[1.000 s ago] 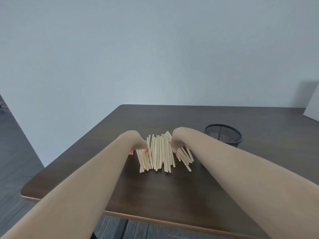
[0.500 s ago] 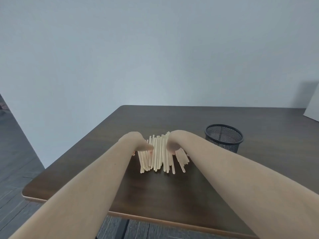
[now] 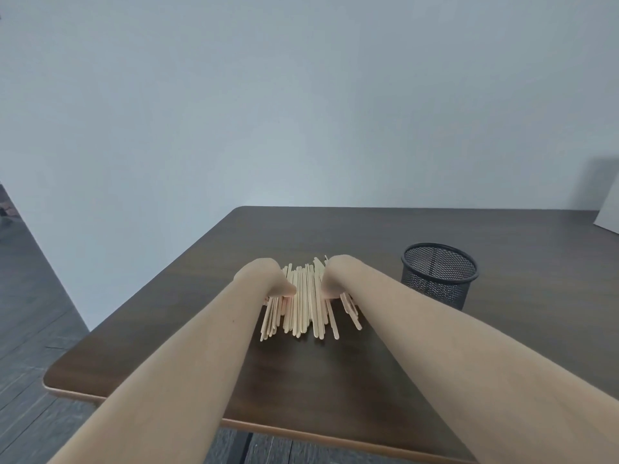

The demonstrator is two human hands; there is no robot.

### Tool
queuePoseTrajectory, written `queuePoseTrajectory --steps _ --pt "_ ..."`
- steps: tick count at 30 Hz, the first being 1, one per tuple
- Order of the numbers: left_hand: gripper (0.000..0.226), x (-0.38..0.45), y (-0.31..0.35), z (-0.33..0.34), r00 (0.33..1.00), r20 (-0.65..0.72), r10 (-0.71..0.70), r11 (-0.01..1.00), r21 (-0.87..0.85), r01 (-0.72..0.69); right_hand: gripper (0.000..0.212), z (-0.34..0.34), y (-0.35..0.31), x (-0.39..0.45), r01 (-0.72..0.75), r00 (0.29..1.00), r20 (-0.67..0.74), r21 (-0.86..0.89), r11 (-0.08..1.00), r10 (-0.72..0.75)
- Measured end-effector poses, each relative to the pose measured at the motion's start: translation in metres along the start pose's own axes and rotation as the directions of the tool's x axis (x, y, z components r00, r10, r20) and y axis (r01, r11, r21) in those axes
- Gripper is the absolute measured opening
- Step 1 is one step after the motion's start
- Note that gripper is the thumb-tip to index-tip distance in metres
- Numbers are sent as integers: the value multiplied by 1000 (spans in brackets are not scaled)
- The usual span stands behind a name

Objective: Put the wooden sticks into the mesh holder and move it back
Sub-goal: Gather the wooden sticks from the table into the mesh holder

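Dark tabletop, grey wall | sticks piled flat, holder apart at right, empty | left hand and right hand cupped either side; fingers hidden, cannot tell | risk: loose squeeze scatters strays.

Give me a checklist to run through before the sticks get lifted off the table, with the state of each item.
1. Both hands on the pile: ok. The left hand and the right hand press in from either side of the wooden sticks.
2. Sticks bunched tight: not ok. A few splay out at the right edge.
3. Firm grip: cannot tell. The fingers are hidden behind the wrists.
4. Mesh holder upright, mouth open: ok.
5. Holder empty: ok, no sticks show inside.
6. Path to holder along the table: ok.
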State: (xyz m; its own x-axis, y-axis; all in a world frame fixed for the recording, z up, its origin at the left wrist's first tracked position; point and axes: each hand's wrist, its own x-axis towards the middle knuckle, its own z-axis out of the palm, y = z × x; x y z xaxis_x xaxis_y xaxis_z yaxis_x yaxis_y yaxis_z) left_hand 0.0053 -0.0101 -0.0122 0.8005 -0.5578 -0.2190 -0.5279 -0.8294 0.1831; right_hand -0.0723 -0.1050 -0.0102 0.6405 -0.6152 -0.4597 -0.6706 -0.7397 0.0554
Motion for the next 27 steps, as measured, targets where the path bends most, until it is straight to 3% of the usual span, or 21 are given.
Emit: queuePoseTrajectory --steps 2,5,8,11,15,19,22,27 --pt "20 0 0 -1 1000 13 -2 1000 -3 2 54 -1 1 -2 11 1000 -16 5 1000 -11" --pt "16 2 -1 -2 999 42 -18 998 -53 20 36 2 5 -1 28 998 -58 43 999 -26" --pt "29 1 -3 -3 998 65 -18 995 -93 24 42 8 4 6 31 992 -126 86 996 -20" --pt "35 1 -2 -2 998 58 -13 999 -47 15 42 14 1 8 44 986 -163 59 997 -33" --pt "22 -1 0 -3 999 35 -10 1000 0 10 45 16 0 7 36 985 -169 39 999 -28" --pt "38 -1 -1 -5 998 65 -24 999 -20 25 54 9 -3 8 19 987 -161 70 997 -7" --pt "35 -3 0 -6 997 69 -26 1000 6 26 55 4 -3 10 37 989 -144 37 999 -31" --pt "24 -1 2 1 999 -35 18 988 156 -13 50 6 -2 6 34 988 -154 77 996 -22"
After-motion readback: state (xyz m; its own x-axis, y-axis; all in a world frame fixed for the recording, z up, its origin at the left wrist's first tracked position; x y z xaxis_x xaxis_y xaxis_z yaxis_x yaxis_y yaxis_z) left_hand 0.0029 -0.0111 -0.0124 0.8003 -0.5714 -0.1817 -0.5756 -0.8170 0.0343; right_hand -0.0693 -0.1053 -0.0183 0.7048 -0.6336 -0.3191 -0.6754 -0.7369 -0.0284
